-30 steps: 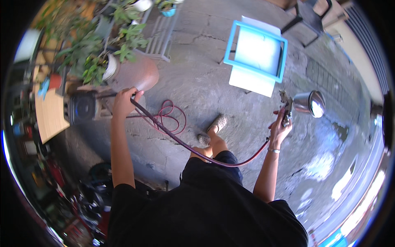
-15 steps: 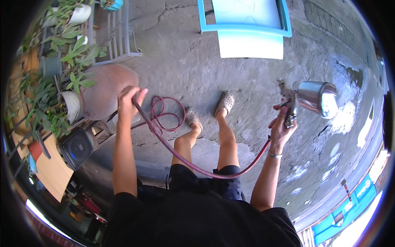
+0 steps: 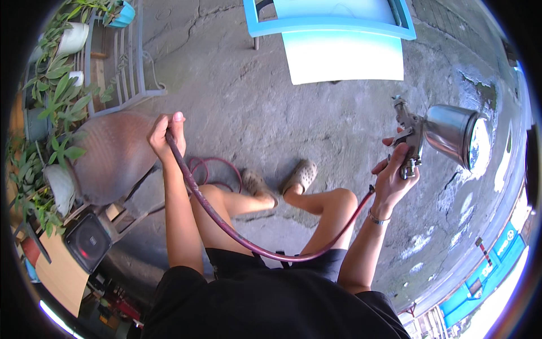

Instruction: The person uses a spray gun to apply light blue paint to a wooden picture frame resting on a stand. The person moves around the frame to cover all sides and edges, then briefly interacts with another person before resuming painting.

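My left hand, raised at the left, is closed around a dark red air hose. From that fist the hose sags in a wide curve across my lap and rises to my right wrist. In my right hand is a metal spray gun, gripped by its handle, with the nozzle pointing away from me. Its shiny silver paint cup sticks out to the right. A further loop of the hose lies on the ground beyond my left knee. The hose's join to the gun is partly hidden by my hand.
Ahead stands a light blue frame with a white panel in and below it. At left are a large brown clay jar, potted plants, a grey metal rack and a black speaker. The concrete floor is cracked.
My knees have bent further and spread apart. The blue frame and white panel look larger and closer. Both hands keep their holds; the left has shifted slightly left, the right slightly right.
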Demonstrator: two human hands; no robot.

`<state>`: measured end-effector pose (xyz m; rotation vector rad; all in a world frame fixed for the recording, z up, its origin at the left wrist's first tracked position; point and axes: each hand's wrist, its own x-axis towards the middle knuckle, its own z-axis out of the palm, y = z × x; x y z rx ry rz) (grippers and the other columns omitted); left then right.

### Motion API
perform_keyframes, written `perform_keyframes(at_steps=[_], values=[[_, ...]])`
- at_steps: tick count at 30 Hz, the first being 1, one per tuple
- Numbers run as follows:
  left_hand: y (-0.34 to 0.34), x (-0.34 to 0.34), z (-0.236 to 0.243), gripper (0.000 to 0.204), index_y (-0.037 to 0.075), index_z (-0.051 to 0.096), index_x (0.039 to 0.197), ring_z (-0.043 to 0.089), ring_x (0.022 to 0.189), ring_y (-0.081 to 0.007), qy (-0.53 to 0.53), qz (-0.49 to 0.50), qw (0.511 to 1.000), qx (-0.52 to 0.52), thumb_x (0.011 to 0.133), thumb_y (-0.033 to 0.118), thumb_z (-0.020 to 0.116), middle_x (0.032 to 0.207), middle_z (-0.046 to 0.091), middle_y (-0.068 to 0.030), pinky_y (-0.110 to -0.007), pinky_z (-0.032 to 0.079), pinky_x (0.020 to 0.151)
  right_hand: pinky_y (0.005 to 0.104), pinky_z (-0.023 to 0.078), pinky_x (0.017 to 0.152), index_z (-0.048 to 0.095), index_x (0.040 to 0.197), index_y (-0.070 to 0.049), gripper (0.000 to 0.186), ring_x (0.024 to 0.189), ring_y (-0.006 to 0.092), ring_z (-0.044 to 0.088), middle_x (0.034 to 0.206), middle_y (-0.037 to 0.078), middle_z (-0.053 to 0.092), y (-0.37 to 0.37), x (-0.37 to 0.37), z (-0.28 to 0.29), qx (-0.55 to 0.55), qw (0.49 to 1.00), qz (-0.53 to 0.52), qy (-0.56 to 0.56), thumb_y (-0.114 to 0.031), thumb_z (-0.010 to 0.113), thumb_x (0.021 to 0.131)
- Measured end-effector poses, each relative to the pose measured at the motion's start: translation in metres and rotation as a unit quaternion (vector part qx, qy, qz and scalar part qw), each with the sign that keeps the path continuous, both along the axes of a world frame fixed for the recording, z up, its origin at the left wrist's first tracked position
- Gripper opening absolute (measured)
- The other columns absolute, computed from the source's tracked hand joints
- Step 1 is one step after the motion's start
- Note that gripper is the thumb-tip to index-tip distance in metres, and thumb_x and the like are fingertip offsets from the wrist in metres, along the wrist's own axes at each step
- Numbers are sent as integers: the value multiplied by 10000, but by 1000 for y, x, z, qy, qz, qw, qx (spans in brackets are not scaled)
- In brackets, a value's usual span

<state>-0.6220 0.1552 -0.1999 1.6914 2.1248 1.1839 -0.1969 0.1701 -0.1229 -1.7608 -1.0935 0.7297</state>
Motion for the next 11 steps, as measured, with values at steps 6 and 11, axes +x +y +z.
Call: perform_keyframes(at_steps=[6,11], values=[[38,16,-70,351,-1,692,781,572,643,-116,3,9,1000,28,990,278,656,664,631,-44,-284,445,627,210,383,362,646,1225,50,436,421,55,503,890,113,725,-4,12,-51,17,999,-15,-26,-338,527,1065],[50,15,-108,349,2,688,743,479,544,-82,-47,-14,982,182,975,261,685,576,552,-6,-268,369,529,218,407,343,642,1229,57,428,514,79,580,899,116,721,-3,-9,-94,68,997,19,3,-318,512,1069]])
